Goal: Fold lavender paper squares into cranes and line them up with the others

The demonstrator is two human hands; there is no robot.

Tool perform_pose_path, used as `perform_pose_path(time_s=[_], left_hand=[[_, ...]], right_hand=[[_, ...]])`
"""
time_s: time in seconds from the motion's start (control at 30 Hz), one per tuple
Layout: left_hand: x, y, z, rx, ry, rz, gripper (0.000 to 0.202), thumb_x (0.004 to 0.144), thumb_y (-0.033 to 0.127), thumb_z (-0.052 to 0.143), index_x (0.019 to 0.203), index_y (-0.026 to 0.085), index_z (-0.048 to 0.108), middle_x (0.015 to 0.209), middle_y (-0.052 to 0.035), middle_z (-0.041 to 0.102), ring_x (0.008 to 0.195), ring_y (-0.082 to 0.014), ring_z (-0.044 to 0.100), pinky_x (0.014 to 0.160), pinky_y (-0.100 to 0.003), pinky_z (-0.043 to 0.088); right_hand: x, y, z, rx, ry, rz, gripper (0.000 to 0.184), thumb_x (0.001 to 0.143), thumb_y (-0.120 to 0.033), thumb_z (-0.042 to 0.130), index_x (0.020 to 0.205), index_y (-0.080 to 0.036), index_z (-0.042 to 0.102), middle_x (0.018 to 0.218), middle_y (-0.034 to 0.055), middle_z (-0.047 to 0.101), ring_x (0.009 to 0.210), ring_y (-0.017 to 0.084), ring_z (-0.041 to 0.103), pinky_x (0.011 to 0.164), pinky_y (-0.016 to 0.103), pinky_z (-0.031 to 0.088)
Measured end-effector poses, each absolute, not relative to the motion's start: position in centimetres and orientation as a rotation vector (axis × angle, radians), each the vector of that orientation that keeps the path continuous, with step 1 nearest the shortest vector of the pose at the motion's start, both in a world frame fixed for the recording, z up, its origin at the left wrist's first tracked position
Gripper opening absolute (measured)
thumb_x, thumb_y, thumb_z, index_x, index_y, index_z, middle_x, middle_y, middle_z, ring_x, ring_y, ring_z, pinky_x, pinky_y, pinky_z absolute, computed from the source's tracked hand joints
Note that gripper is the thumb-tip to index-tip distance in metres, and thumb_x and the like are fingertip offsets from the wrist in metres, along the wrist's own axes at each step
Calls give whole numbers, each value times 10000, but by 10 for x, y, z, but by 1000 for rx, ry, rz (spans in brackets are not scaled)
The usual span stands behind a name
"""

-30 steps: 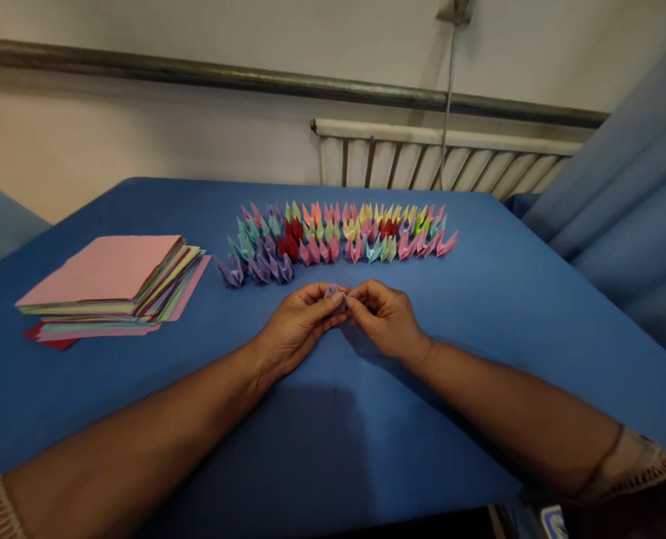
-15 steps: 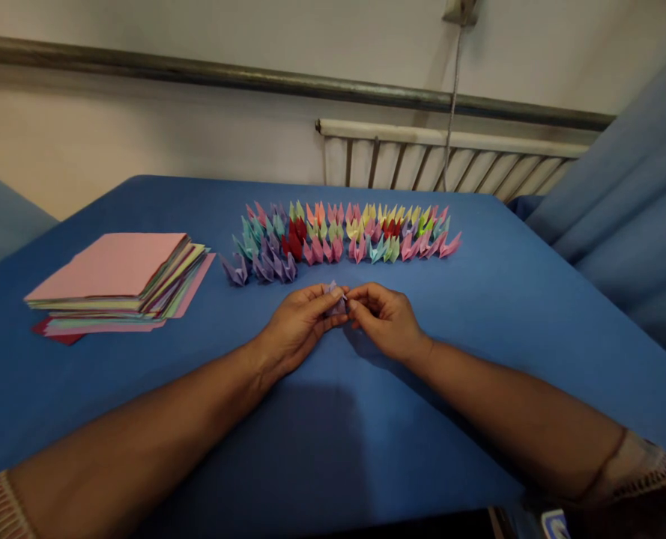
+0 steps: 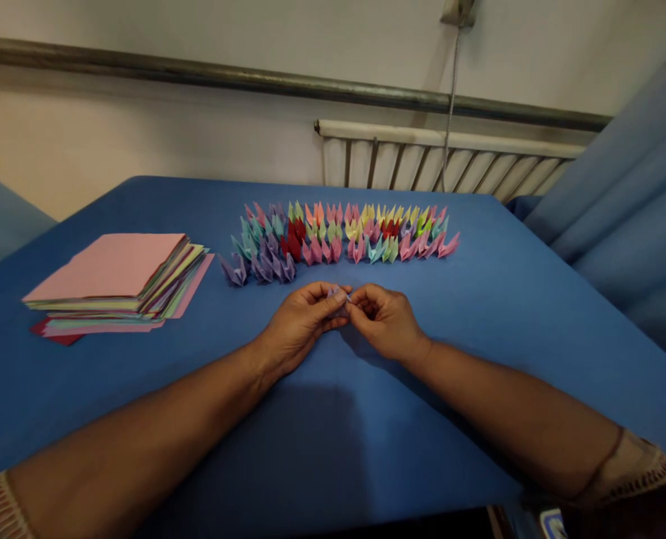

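A small folded piece of pale purple paper is between my two hands, above the middle of the table. My left hand is closed on it, the thumb lying over its near side. From the right, my right hand pinches its edge between thumb and forefinger. Most of the paper is hidden by the fingers. Just beyond my hands stand rows of folded paper cranes in many colours, among them a purple crane, a red crane and a pink crane.
A thick stack of coloured paper sheets lies on the left of the blue-covered table. Behind the table are a radiator and a long pipe along the wall. A blue curtain hangs on the right.
The tip of the purple paper that stuck up above my left thumb now sits lower. My right fingertips have closed in on the paper's edge. The cranes and the stack have not moved.
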State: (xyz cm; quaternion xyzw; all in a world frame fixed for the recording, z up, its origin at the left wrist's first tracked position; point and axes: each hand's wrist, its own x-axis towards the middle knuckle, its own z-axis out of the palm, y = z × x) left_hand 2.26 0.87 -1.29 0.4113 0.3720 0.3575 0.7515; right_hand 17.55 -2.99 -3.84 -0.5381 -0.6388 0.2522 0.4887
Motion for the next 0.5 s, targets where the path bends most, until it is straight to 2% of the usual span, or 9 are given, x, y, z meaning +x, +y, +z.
perform_pose_path(time_s=[0.27,0.5], left_hand=[[23,8,-11,875,799,784,173,688,257,797,756,150,679,857,-11,668,783,-116,607,778,-262,488],[22,8,-11,904,762,754,177,736,296,771,820,172,677,833,5,647,786,-111,595,741,-245,486]], right_hand=[[176,-32,-39,-1280,-1608,632,58,836,-228,587,791,-208,617,694,-15,650,584,106,576,552,220,454],[176,-28,-43,-1207,-1476,750,56,828,-218,597,777,-194,602,666,-22,639,539,94,579,512,208,448]])
